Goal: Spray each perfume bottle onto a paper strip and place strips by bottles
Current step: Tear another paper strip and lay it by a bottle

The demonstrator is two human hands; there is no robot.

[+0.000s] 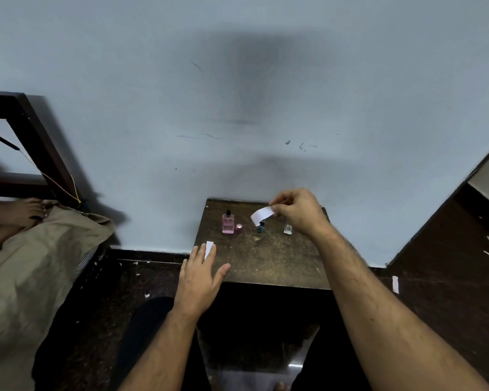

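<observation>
Bare, hairy forearms without sleeves; dark trousers (141, 334) on the legs.

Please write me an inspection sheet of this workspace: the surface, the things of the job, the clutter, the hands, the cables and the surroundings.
Surface: small dark wooden table against the wall, top worn and speckled.
Job's things: pink perfume bottle upright, its pink cap off beside it; small blue bottle; small clear bottle; one paper strip held above the blue bottle; another strip on the table's near left corner.
Clutter: paper scraps on the dark floor.
Hands: right hand pinches the raised strip; left hand flat, fingers on the lying strip.
Cables: thin yellow cord along the dark wooden frame at left.
Surroundings: pale blue wall, scuffed; beige cloth and another person's foot at left.
</observation>
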